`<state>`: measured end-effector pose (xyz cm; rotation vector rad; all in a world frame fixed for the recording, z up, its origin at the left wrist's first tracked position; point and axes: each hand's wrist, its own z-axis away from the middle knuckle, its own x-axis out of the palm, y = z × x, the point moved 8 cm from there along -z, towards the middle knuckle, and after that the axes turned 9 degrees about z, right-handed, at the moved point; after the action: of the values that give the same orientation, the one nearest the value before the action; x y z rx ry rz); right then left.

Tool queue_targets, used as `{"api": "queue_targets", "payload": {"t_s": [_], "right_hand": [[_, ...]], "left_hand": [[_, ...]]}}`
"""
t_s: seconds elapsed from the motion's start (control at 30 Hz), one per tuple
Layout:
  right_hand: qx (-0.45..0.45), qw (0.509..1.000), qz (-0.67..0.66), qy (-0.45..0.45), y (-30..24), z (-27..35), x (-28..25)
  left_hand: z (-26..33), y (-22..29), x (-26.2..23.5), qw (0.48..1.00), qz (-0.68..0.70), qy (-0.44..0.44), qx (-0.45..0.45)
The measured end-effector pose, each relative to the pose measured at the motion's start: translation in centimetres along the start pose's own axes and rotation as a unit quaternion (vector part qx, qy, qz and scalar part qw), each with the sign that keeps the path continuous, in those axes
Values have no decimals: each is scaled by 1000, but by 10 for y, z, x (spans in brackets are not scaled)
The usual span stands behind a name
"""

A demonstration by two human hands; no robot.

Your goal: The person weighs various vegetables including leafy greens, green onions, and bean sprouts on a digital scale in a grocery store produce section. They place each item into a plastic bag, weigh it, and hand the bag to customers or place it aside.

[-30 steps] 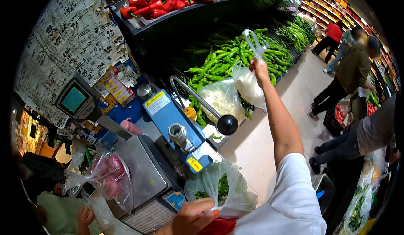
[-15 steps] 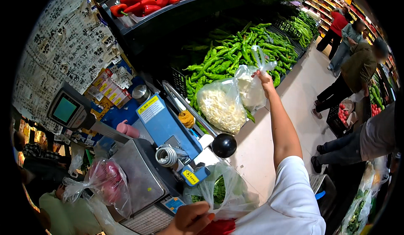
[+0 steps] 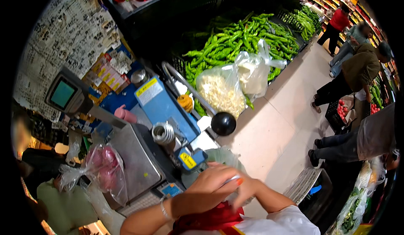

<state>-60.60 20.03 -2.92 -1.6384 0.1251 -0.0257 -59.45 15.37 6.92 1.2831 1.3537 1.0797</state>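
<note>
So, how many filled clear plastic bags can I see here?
4, perhaps more hidden: two pale bags by the green peppers, a pink bag on the scale, a bag under both hands.

Both hands (image 3: 221, 184) crowd together over a bag (image 3: 225, 159), hemmed left by the blue sealer (image 3: 166, 108) and its black knob (image 3: 223, 123). Rightward, bare floor (image 3: 273, 129) lies open. Two filled bags (image 3: 235, 83) block the peppers (image 3: 240, 37).
</note>
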Motion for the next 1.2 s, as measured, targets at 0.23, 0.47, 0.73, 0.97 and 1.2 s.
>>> {"api": "queue_targets", "payload": {"t_s": [0.23,0.47,0.73,0.97,1.2], "right_hand": [[14,958,162,236,47,1,-36],[-7,933,-18,360,97,-77,-52],[29,940,-74,333,32,-44,-68],[-14,835,427,346,-154,-76,-86],[61,865,300,398,76,88,-31]], "left_hand": [[8,-20,-42,993,-2,33,-114],[48,-21,-92,979,-88,178,-54],[131,-80,-98,918,166,357,-54],[118,-82,-91,899,269,338,-71],[97,-59,-97,915,262,295,-80]]}}
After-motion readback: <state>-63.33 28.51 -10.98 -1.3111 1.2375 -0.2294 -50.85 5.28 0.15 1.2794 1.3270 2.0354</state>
